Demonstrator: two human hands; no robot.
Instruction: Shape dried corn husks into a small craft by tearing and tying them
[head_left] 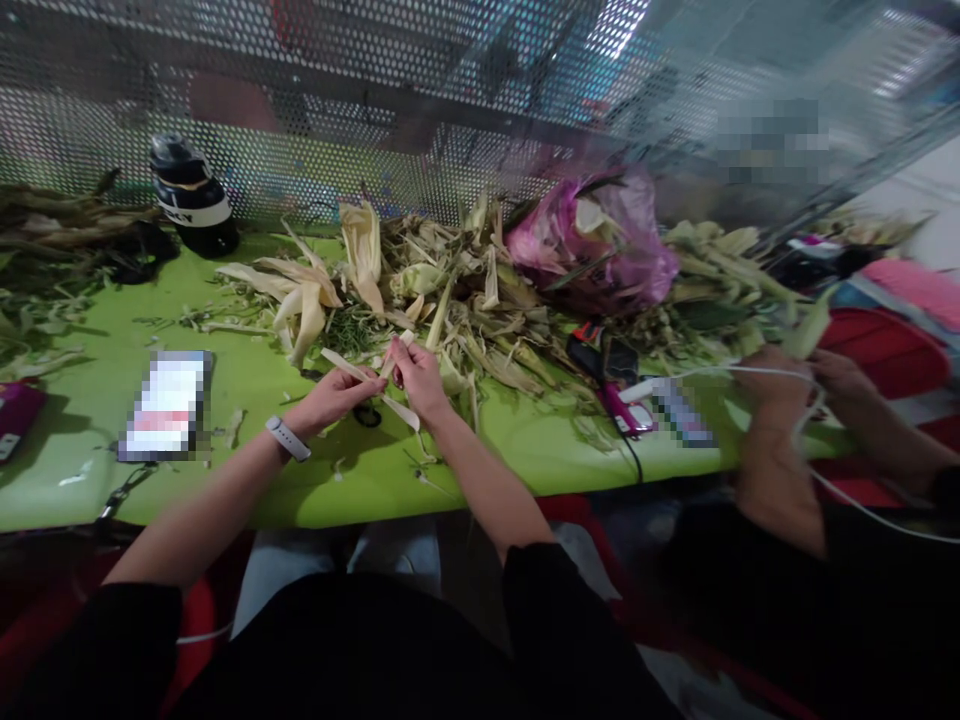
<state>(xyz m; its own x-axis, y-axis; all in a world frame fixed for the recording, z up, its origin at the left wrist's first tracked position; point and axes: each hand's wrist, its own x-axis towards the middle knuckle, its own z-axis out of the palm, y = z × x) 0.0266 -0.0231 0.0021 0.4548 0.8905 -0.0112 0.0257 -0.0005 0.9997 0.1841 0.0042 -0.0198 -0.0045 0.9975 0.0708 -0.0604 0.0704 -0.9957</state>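
While both hands meet low over the green table point(247, 480), just in front of the heap of husks point(465, 290), the left hand point(330, 400) pinches one end of a pale husk strip point(343, 365). The right hand point(420, 380) pinches another leaf of it between thumb and fingertips, its other fingers curled. Splitting it cleanly probably calls for gripping close to the fork and pulling slowly along the fibres, not across them, so nothing snaps short. Whether this is one husk or two overlapping is hard to tell, because the fingertips cover the join. A co-worker's hand point(772, 385) at the right is blurred, and what it holds besides a white cable point(735, 370) cannot be made out.
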